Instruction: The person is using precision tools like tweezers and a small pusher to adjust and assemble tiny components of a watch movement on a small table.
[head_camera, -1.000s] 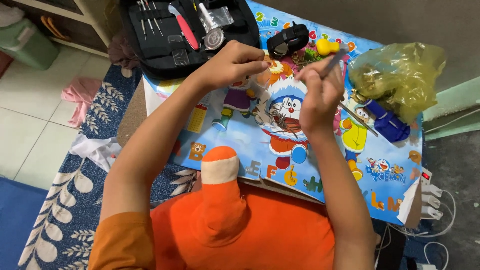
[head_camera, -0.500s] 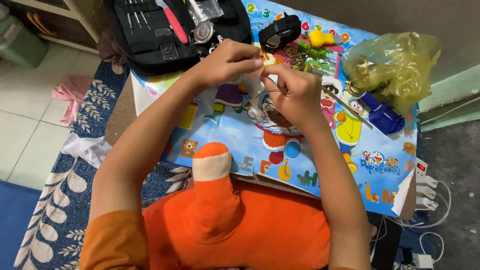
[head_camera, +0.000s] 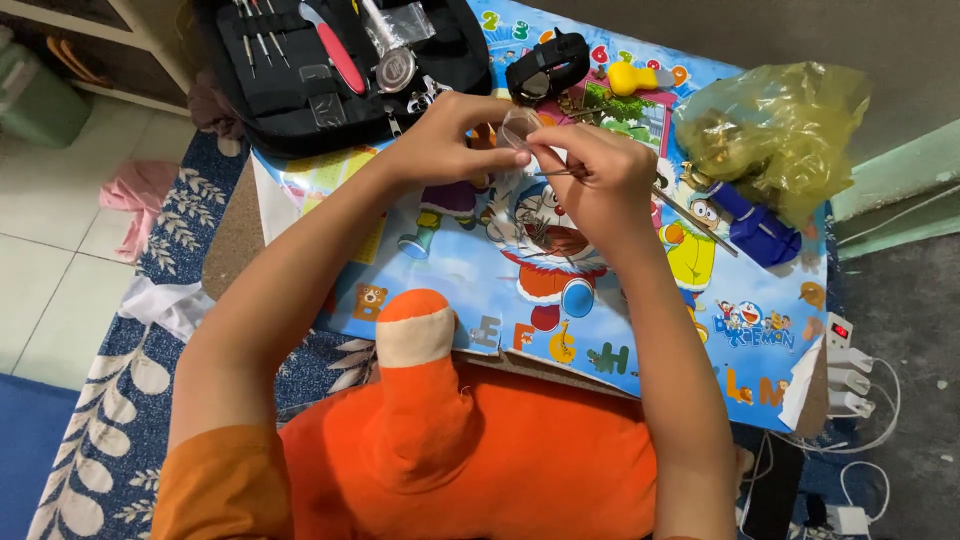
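Centrally, above the cartoon-printed tabletop (head_camera: 640, 330), the left hand (head_camera: 440, 145) and right hand (head_camera: 595, 180) meet, fingers pinched together on a small clear plastic bag (head_camera: 518, 128); an open black tool case (head_camera: 300, 70) lies just beyond, a yellow bag (head_camera: 780, 130) to the right.

Our left hand (head_camera: 440, 145) and right hand (head_camera: 590, 175) meet toward twelve o'clock, fingertips pinched together and nearly touching. Our left forearm runs up from seven o'clock, our right from five o'clock, so both converge in a narrow wedge. Both wrists are bent slightly inward, and the fingers curl tight.
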